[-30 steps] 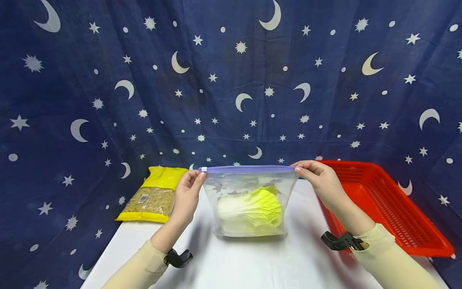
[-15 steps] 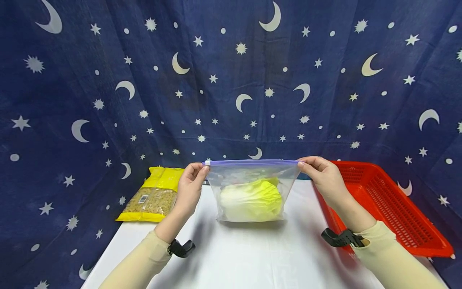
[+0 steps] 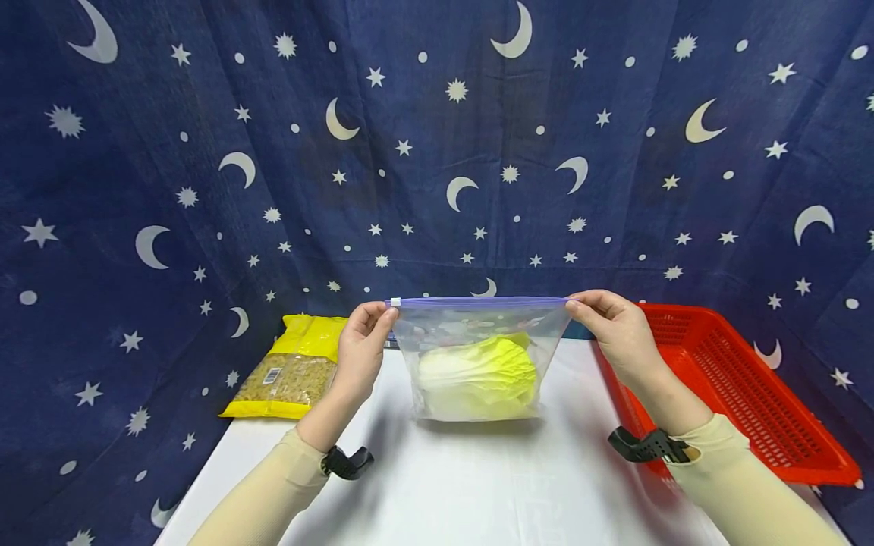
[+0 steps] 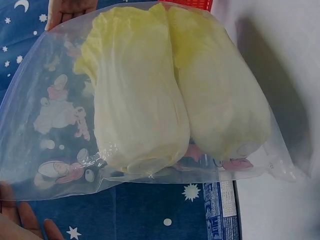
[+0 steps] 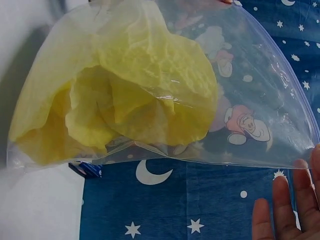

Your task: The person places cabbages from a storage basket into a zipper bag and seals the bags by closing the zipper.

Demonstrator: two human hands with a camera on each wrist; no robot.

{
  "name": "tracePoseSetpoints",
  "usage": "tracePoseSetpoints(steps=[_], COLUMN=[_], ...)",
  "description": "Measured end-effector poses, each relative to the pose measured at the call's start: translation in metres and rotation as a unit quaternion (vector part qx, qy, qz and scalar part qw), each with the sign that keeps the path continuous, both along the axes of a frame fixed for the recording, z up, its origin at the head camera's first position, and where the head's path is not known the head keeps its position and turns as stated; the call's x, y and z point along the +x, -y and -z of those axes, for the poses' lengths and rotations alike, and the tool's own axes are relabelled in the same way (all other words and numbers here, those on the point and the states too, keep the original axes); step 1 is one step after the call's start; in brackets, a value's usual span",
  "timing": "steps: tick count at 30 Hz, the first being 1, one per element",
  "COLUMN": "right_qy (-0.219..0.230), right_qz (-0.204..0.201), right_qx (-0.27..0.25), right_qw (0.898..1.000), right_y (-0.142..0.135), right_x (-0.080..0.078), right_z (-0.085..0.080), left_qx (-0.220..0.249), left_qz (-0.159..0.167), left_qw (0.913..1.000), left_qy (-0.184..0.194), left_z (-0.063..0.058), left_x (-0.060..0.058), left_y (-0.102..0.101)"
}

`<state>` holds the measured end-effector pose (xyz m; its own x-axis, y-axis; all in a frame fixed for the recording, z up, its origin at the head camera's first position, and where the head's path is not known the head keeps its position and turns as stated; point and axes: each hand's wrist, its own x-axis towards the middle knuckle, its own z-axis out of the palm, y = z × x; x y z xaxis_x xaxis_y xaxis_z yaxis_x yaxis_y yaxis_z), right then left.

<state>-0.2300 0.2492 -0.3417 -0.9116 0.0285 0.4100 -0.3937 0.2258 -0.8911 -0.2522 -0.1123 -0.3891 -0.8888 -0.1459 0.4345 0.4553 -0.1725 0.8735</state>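
A clear zip bag [image 3: 419, 322] with a purple top strip is stretched between my two hands. My left hand [image 3: 359, 353] pinches its left upper corner, beside the white slider [image 3: 395, 302]. At the opposite corner, my right hand [image 3: 624, 337] pinches the strip's end between thumb and fingers. Inside lies a napa cabbage [image 3: 478, 375], with yellow leaves toward the right. Two cabbage pieces show side by side in the left wrist view, a nearer one [image 4: 140, 95] and another [image 4: 220, 90]. Whether the bag's bottom touches the table cannot be told.
A yellow pack of dry food [image 3: 287, 371] lies at the table's left. On the right stands a red plastic basket [image 3: 724, 379]. Behind the bag is a blue printed box [image 4: 220, 210], mostly hidden. A blue star-patterned curtain [image 3: 437, 189] hangs behind the white table [image 3: 464, 485].
Both hands have risen a little and moved slightly right, carrying the bag's top edge up. The bag's bottom sits higher in view than one second ago. The cabbage stays inside.
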Motion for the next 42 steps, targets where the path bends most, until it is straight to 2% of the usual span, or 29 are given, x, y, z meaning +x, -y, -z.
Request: tracePoseSetpoints(steps=[8,14,24,33,42], right_qy=[-0.003,0.003,0.014,0.021,0.017], right_qz=[0.009,0.021,0.024,0.037,0.037], right_qx=[-0.004,0.021,0.032,0.044,0.038], right_qw=[1.000,1.000,0.999,0.998,0.998], right_y=[-0.003,-0.005,-0.008,-0.009,-0.011], right_x=[0.000,0.002,0.005,0.006,0.003], right_z=[-0.002,-0.001,0.001,0.000,0.004], left_qx=[0.010,0.017,-0.013,-0.020,-0.005], left_qz=[0.016,0.014,-0.003,0.000,0.008], left_qw=[0.9998,0.9997,0.9990,0.9986,0.9989], left_qy=[0.009,0.015,0.043,0.049,0.047], left_z=[-0.003,-0.005,-0.002,-0.003,-0.003], left_x=[-0.002,-0.004,-0.007,-0.007,-0.007], left_y=[-0.002,-0.003,-0.003,-0.003,-0.005])
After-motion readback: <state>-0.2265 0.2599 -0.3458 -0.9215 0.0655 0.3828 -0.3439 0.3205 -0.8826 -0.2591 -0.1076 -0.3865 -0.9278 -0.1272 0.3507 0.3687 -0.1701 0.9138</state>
